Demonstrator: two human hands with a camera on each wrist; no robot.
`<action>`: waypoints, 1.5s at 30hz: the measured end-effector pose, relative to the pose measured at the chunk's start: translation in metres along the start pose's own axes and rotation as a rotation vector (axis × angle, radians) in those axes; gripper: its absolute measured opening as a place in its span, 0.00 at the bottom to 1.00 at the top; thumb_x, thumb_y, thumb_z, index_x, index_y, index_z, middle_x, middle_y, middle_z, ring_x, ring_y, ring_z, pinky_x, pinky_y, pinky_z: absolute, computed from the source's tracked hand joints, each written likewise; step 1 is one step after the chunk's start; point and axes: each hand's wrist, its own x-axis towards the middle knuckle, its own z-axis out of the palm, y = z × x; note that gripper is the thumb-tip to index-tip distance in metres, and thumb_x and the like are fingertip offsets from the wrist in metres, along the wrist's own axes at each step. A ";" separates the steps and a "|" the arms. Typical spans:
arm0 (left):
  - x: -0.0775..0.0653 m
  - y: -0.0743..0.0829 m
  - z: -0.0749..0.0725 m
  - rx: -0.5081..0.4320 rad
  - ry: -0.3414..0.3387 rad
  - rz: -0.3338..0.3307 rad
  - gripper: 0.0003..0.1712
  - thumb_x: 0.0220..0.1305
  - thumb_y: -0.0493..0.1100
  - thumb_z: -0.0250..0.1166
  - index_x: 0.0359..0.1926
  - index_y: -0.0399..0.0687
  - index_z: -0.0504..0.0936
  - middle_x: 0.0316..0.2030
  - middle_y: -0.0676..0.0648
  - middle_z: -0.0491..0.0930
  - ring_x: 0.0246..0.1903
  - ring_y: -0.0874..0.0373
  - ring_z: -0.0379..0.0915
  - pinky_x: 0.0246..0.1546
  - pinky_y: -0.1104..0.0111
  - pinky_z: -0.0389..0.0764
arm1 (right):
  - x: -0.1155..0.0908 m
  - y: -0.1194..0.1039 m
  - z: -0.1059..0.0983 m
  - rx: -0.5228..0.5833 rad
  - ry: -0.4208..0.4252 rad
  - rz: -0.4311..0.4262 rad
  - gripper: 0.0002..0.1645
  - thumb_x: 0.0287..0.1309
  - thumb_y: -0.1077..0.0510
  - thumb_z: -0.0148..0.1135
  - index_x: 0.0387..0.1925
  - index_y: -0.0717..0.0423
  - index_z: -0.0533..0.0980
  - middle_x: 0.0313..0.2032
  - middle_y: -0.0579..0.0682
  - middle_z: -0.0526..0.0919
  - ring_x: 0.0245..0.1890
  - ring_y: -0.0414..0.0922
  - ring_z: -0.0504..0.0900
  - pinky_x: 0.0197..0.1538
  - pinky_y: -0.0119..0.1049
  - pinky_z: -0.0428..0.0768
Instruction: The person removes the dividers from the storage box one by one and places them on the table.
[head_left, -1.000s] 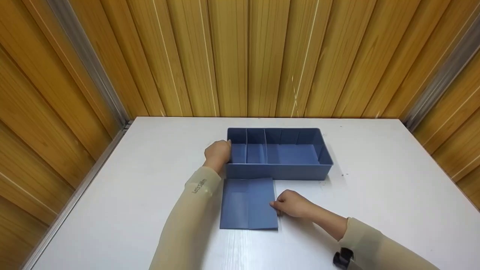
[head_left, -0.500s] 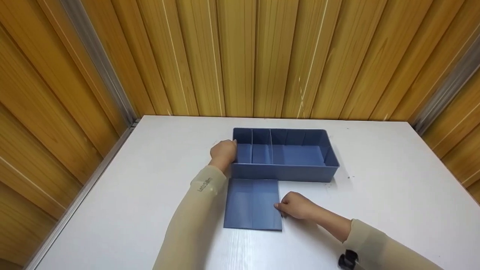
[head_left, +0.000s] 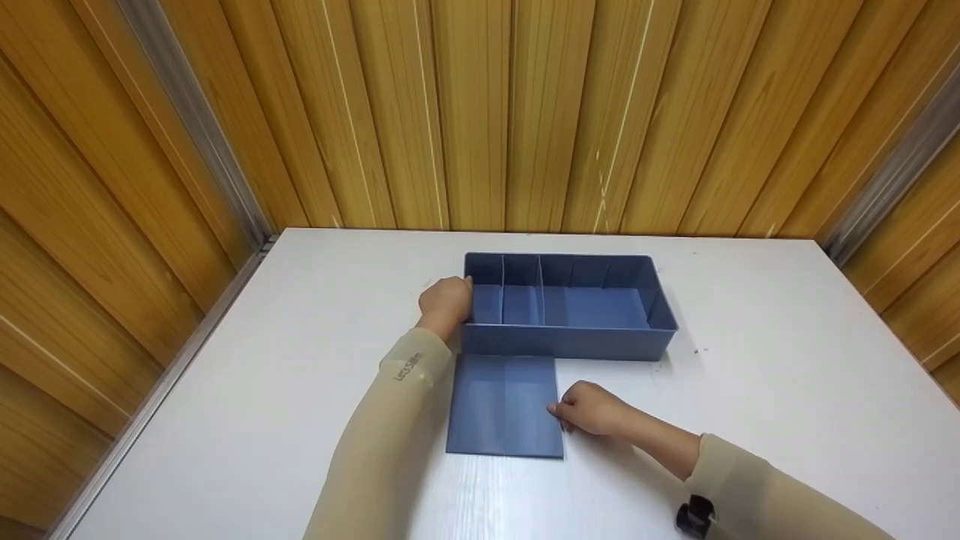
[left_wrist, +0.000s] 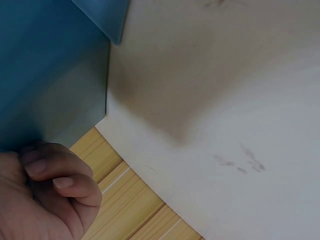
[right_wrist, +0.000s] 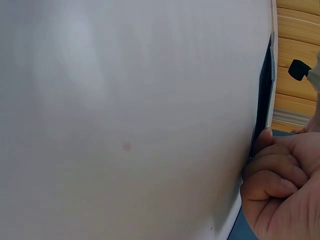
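In the head view, a blue open-topped box (head_left: 570,343) stands on the white table, with two thin dividers (head_left: 541,291) toward its left end. My left hand (head_left: 446,300) grips the box's left wall, thumb at the inner side. The left wrist view shows the left hand (left_wrist: 50,195) with curled fingers against the blue wall (left_wrist: 75,95). Before the box lies a flat blue panel (head_left: 504,405) with a seam down its middle. My right hand (head_left: 592,409) pinches the panel's right edge. From the right wrist, the right hand (right_wrist: 280,185) has curled fingers at the panel's dark edge (right_wrist: 265,85).
The white table (head_left: 225,420) reaches to a wood-grain panelled wall (head_left: 480,112) behind, with more panelling on both sides. Small dark specks (head_left: 697,350) lie right of the box. A black strap piece (head_left: 695,516) sits at the right sleeve.
The view has shifted slightly. The panel's right half, earlier a little out of line with the left half, now lies even with it. Both hands keep their holds.
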 end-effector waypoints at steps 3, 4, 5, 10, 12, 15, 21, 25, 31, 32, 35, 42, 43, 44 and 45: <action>0.000 0.001 0.000 0.002 0.004 0.000 0.33 0.84 0.54 0.38 0.45 0.37 0.86 0.47 0.39 0.89 0.46 0.46 0.88 0.47 0.52 0.87 | -0.001 0.000 0.000 -0.012 0.002 -0.005 0.27 0.71 0.56 0.59 0.17 0.69 0.80 0.13 0.41 0.71 0.20 0.37 0.63 0.31 0.31 0.67; 0.000 0.002 0.000 0.000 0.005 0.001 0.33 0.84 0.54 0.39 0.45 0.37 0.86 0.47 0.39 0.89 0.47 0.46 0.87 0.48 0.52 0.87 | -0.001 0.000 0.000 -0.016 0.003 -0.006 0.27 0.71 0.56 0.59 0.17 0.69 0.80 0.13 0.42 0.71 0.20 0.37 0.64 0.32 0.31 0.68; 0.000 0.002 0.000 -0.001 0.008 0.002 0.33 0.84 0.54 0.39 0.45 0.37 0.86 0.47 0.39 0.89 0.47 0.46 0.87 0.48 0.52 0.86 | -0.001 0.000 0.000 -0.020 0.004 -0.005 0.27 0.71 0.56 0.59 0.17 0.69 0.80 0.13 0.42 0.72 0.20 0.37 0.64 0.32 0.31 0.68; -0.001 0.002 -0.002 -0.009 0.011 0.005 0.32 0.84 0.53 0.40 0.47 0.37 0.86 0.49 0.38 0.88 0.50 0.45 0.87 0.49 0.51 0.86 | -0.001 -0.002 0.000 -0.030 0.010 -0.004 0.27 0.70 0.56 0.59 0.17 0.69 0.79 0.12 0.41 0.71 0.20 0.37 0.65 0.30 0.31 0.68; -0.001 0.002 -0.003 -0.012 0.011 0.001 0.32 0.84 0.53 0.40 0.47 0.37 0.86 0.49 0.38 0.88 0.50 0.44 0.87 0.50 0.51 0.86 | 0.000 -0.002 -0.001 -0.027 0.011 -0.002 0.27 0.70 0.56 0.59 0.17 0.69 0.79 0.12 0.40 0.69 0.20 0.37 0.64 0.30 0.31 0.67; -0.001 0.002 -0.004 -0.012 0.007 -0.005 0.32 0.84 0.54 0.40 0.46 0.37 0.86 0.49 0.38 0.88 0.50 0.44 0.87 0.50 0.51 0.86 | 0.000 -0.002 0.000 -0.018 0.015 0.002 0.27 0.70 0.57 0.59 0.17 0.70 0.79 0.12 0.38 0.67 0.19 0.37 0.64 0.29 0.30 0.66; -0.002 0.001 -0.003 -0.008 -0.018 -0.009 0.33 0.84 0.54 0.39 0.45 0.37 0.86 0.48 0.38 0.88 0.47 0.45 0.87 0.49 0.51 0.86 | 0.001 -0.001 0.000 -0.006 0.012 0.014 0.27 0.70 0.57 0.59 0.17 0.71 0.79 0.12 0.38 0.67 0.19 0.37 0.63 0.29 0.30 0.64; -0.001 0.000 -0.003 -0.001 -0.025 -0.013 0.34 0.84 0.55 0.38 0.45 0.37 0.86 0.48 0.39 0.89 0.48 0.46 0.87 0.49 0.52 0.86 | 0.001 -0.002 0.000 -0.003 0.008 0.037 0.27 0.69 0.57 0.59 0.16 0.70 0.79 0.11 0.38 0.65 0.19 0.37 0.62 0.29 0.30 0.63; 0.000 0.001 -0.002 0.010 -0.033 -0.014 0.34 0.84 0.55 0.39 0.45 0.38 0.86 0.49 0.39 0.89 0.48 0.46 0.87 0.50 0.52 0.86 | 0.002 -0.003 0.000 -0.005 0.010 0.077 0.26 0.69 0.58 0.60 0.15 0.69 0.79 0.09 0.38 0.64 0.17 0.37 0.60 0.27 0.29 0.60; 0.000 0.001 -0.002 0.010 -0.030 -0.012 0.34 0.84 0.55 0.39 0.45 0.37 0.86 0.49 0.39 0.89 0.49 0.46 0.87 0.50 0.51 0.86 | 0.002 -0.003 0.000 -0.005 0.012 0.078 0.26 0.69 0.58 0.60 0.15 0.69 0.79 0.09 0.38 0.64 0.17 0.37 0.60 0.27 0.29 0.60; -0.001 0.001 -0.003 0.009 -0.022 -0.007 0.34 0.84 0.55 0.39 0.45 0.37 0.86 0.49 0.39 0.89 0.49 0.45 0.87 0.50 0.51 0.86 | 0.003 -0.002 0.000 0.001 0.018 0.072 0.26 0.68 0.58 0.60 0.15 0.70 0.78 0.09 0.38 0.64 0.16 0.37 0.60 0.27 0.29 0.59; -0.002 0.002 -0.003 0.014 -0.017 0.001 0.33 0.84 0.54 0.40 0.46 0.37 0.86 0.48 0.38 0.88 0.49 0.45 0.87 0.50 0.50 0.86 | 0.003 0.000 0.001 0.015 0.030 0.053 0.26 0.66 0.59 0.61 0.13 0.69 0.77 0.09 0.36 0.63 0.15 0.36 0.59 0.24 0.28 0.57; -0.002 0.002 -0.003 0.012 -0.015 0.001 0.33 0.84 0.54 0.40 0.46 0.37 0.86 0.49 0.38 0.88 0.49 0.44 0.87 0.50 0.50 0.86 | 0.003 0.000 0.001 0.020 0.031 0.053 0.26 0.66 0.59 0.61 0.13 0.69 0.76 0.08 0.36 0.63 0.15 0.36 0.59 0.24 0.28 0.57; -0.002 0.002 -0.003 0.012 -0.014 -0.001 0.33 0.84 0.54 0.40 0.47 0.36 0.86 0.49 0.38 0.88 0.50 0.44 0.87 0.50 0.50 0.86 | 0.003 0.000 0.001 0.024 0.031 0.053 0.26 0.65 0.59 0.61 0.12 0.68 0.76 0.08 0.36 0.62 0.15 0.35 0.59 0.24 0.28 0.57; -0.002 0.002 -0.003 0.012 -0.015 -0.002 0.33 0.84 0.54 0.40 0.47 0.37 0.86 0.50 0.38 0.88 0.51 0.44 0.86 0.51 0.50 0.85 | 0.003 -0.001 0.001 0.029 0.031 0.054 0.27 0.65 0.59 0.61 0.11 0.67 0.75 0.08 0.35 0.62 0.15 0.35 0.59 0.24 0.27 0.56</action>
